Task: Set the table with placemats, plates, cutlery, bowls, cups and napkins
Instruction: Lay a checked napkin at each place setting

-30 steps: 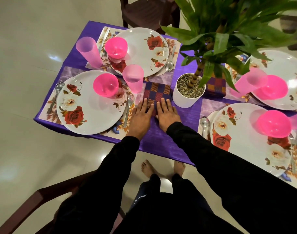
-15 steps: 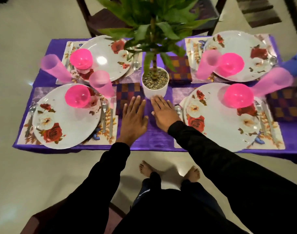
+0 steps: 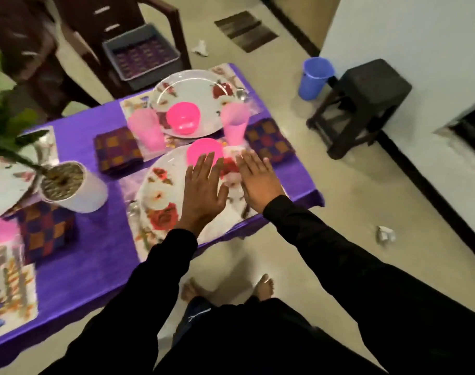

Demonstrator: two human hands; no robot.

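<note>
Purple-clothed table (image 3: 101,255), both hands, left hand (image 3: 202,193) and right hand (image 3: 258,182), fingers straight, over floral plate (image 3: 160,196).

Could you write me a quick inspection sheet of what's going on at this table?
Surface: purple tablecloth covers the table.
Job's things: floral plates, pink bowls, pink cups, checked napkins and placemats laid out; the frame is blurred.
Clutter: potted plant on the table; paper scraps on the floor.
Hands: left hand and right hand open, fingers straight, over the near plate.
Cables: nothing seen.
Surroundings: blue cup, dark stool, chair holding a tray.
</note>
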